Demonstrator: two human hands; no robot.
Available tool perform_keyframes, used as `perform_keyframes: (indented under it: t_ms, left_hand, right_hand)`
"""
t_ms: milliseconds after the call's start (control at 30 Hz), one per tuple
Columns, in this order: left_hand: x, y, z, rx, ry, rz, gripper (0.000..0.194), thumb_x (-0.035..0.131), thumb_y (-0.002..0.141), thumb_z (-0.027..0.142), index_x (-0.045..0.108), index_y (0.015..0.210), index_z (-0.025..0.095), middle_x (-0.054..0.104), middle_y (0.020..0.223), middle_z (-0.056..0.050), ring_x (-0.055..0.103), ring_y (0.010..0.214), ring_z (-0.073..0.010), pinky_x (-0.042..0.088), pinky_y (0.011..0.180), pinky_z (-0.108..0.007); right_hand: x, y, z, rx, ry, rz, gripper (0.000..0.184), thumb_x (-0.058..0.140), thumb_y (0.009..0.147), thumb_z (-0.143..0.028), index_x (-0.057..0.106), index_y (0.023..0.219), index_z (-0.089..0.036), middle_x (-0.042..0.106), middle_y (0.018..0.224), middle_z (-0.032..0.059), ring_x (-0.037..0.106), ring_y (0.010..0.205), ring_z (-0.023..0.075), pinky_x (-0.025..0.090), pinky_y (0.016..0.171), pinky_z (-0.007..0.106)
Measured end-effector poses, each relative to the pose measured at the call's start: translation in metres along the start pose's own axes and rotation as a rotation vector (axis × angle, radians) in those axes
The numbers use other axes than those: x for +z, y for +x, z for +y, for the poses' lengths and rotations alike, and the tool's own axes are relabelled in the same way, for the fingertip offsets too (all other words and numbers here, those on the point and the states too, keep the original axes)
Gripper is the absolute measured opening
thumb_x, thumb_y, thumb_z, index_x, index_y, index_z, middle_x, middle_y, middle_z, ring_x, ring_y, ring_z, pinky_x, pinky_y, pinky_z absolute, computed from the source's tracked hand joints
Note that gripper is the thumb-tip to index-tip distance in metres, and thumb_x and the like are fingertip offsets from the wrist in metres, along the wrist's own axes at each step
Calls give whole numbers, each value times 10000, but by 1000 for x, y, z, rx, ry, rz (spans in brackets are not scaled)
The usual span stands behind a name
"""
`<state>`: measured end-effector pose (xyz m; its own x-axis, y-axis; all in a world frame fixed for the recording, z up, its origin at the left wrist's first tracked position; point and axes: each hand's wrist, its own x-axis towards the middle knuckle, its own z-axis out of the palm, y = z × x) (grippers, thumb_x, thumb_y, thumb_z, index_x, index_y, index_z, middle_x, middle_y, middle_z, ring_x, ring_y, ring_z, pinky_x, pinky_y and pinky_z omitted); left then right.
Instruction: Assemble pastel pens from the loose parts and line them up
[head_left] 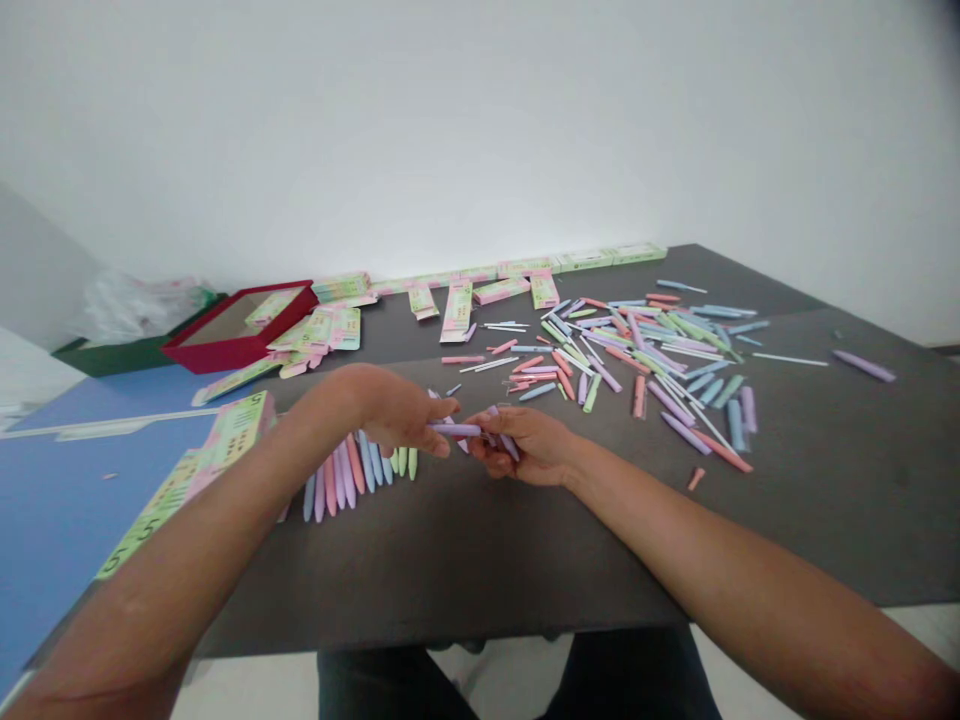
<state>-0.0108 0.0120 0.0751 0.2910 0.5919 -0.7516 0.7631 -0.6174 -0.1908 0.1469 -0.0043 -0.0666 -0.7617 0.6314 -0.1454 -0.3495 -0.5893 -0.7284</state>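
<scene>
My left hand (397, 408) and my right hand (525, 446) meet over the dark table (465, 560), both pinching a purple pen (454, 429) that lies level between them. The right hand's fingers also curl round more purple pen parts. Just below the left hand lies a neat row of finished pastel pens (352, 468), pink, purple, blue and green, side by side. A big loose scatter of pastel pen barrels, caps and thin white refills (637, 350) spreads over the table beyond my right hand.
Green and pink printed cardboard sleeves (330, 328) lie at the back left, with more lined along the far edge (570, 262) and a stack by my left forearm (225, 440). A red box (240, 328) and a green box with plastic bags (127, 330) stand far left. A blue surface (60, 480) adjoins the table.
</scene>
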Motion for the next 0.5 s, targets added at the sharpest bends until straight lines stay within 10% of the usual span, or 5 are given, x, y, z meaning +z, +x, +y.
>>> perform_keyframes:
  t_ms: [300,500]
  left_hand:
    - [3,-1,-2,14,-119,-61,744,379,895,514,84,1479,160,718,943,-129,650,832,-245,411,689,-287]
    - [12,-2,-2,29,-78,-51,716,398,896,502,98,1477,211,696,1032,-156,631,905,-272,404,703,-290]
  right_hand:
    - [-2,-3,-16,-74,-97,163,246,549,665,-61,586,903,-109,580,653,-2,464,485,55,340,449,171]
    - [-25,-8,-34,-256,-430,381,247,490,793,-227,442,1029,-169,638,637,0,418,379,83,296,377,197]
